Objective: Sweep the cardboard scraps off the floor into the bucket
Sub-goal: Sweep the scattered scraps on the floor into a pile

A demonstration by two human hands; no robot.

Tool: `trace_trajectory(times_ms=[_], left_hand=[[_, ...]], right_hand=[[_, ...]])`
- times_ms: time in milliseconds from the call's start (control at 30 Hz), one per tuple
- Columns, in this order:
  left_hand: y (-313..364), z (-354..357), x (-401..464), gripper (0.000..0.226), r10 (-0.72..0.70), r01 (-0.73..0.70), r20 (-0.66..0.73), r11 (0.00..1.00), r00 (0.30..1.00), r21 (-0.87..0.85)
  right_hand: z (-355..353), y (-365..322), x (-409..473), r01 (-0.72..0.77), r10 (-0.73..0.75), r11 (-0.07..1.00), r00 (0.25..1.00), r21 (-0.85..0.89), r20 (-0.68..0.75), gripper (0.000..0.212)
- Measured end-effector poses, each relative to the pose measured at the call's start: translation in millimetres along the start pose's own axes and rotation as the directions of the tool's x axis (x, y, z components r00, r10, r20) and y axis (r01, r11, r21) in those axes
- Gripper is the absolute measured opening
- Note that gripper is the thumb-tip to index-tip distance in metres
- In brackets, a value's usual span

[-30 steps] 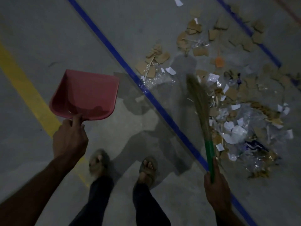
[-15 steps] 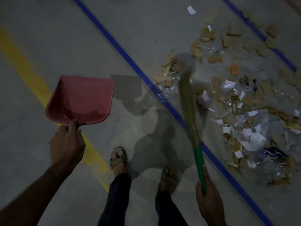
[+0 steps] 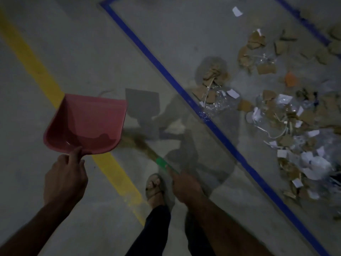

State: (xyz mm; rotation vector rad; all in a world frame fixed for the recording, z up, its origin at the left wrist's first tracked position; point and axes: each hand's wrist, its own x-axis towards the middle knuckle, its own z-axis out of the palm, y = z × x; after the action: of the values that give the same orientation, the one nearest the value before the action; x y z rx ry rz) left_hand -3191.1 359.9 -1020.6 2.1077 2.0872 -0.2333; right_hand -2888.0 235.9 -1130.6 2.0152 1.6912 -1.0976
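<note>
Head view shows my left hand (image 3: pixel 63 179) gripping the pink dustpan (image 3: pixel 86 124), my right hand (image 3: pixel 186 185) gripping the broom (image 3: pixel 147 150), cardboard scraps (image 3: pixel 258 71) beyond the floor's blue line (image 3: pixel 184 89).

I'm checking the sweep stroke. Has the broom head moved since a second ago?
Yes. The broom head swung left, from the scraps across the blue line toward the dustpan.

Dustpan (image 3: pixel 88 124): smooth pink plastic, slight sheen. Floor (image 3: pixel 83 52): matt grey concrete. Scraps (image 3: pixel 265 68): dull brown cardboard, beside crinkled glossy clear film (image 3: pixel 219 104).
</note>
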Motion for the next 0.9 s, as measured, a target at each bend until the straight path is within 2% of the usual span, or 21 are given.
trace_trajectory(times_ms=[33,67,100,167,233,300,367,433,500,633,733,767,833,900], left_hand=[[4,9,3,0.040,0.011,-0.011,0.020,1.000,1.000,-0.007],[4,6,2,0.040,0.005,-0.005,0.021,1.000,1.000,-0.005],[13,15,8,0.040,0.028,-0.028,0.028,1.000,0.999,-0.010],[27,19,15,0.041,0.061,-0.061,0.047,0.998,0.997,-0.016],[51,29,33,0.041,0.095,-0.094,0.056,0.995,0.994,-0.030],[71,26,47,0.040,0.128,-0.127,0.033,0.991,0.991,-0.037],[92,24,60,0.039,0.161,-0.159,0.029,0.986,0.987,-0.046],[124,21,84,0.038,0.219,-0.218,0.026,0.975,0.975,-0.044],[148,17,99,0.038,0.254,-0.254,0.008,0.966,0.967,-0.048],[207,12,134,0.040,0.327,-0.327,0.013,0.945,0.945,-0.019],[242,3,152,0.039,0.357,-0.357,-0.003,0.934,0.934,-0.018],[244,2,152,0.039,0.351,-0.351,-0.012,0.936,0.936,-0.019],[271,-9,169,0.039,0.377,-0.377,-0.016,0.926,0.926,-0.028],[283,-17,179,0.039,0.386,-0.388,-0.045,0.921,0.921,-0.030]], right_hand=[[0,5,15,-0.066,0.066,0.998,0.998,0.011,0.000,0.055],[-5,4,24,-0.098,0.100,0.992,0.995,0.077,-0.020,0.059],[-7,17,28,-0.197,0.206,0.962,0.978,0.190,-0.024,0.062],[-15,40,32,-0.343,0.383,0.851,0.923,0.397,-0.024,0.065],[-28,84,35,-0.481,0.534,0.720,0.844,0.500,0.042,0.068],[-44,124,33,-0.544,0.614,0.628,0.786,0.556,0.076,0.068],[-61,161,28,-0.568,0.671,0.534,0.735,0.627,0.095,0.054],[-79,211,30,-0.603,0.752,0.412,0.649,0.683,0.119,0.042],[-92,249,27,-0.593,0.793,0.342,0.599,0.729,0.114,0.048],[-111,301,9,-0.566,0.834,0.354,0.552,0.744,0.023,0.061],[-121,303,-21,-0.475,0.860,0.374,0.500,0.796,-0.106,0.063],[-114,297,-29,-0.456,0.853,0.396,0.504,0.797,-0.135,0.064],[-124,303,-49,-0.430,0.863,0.390,0.479,0.815,-0.160,0.065],[-125,298,-61,-0.423,0.854,0.408,0.490,0.809,-0.175,0.065]])
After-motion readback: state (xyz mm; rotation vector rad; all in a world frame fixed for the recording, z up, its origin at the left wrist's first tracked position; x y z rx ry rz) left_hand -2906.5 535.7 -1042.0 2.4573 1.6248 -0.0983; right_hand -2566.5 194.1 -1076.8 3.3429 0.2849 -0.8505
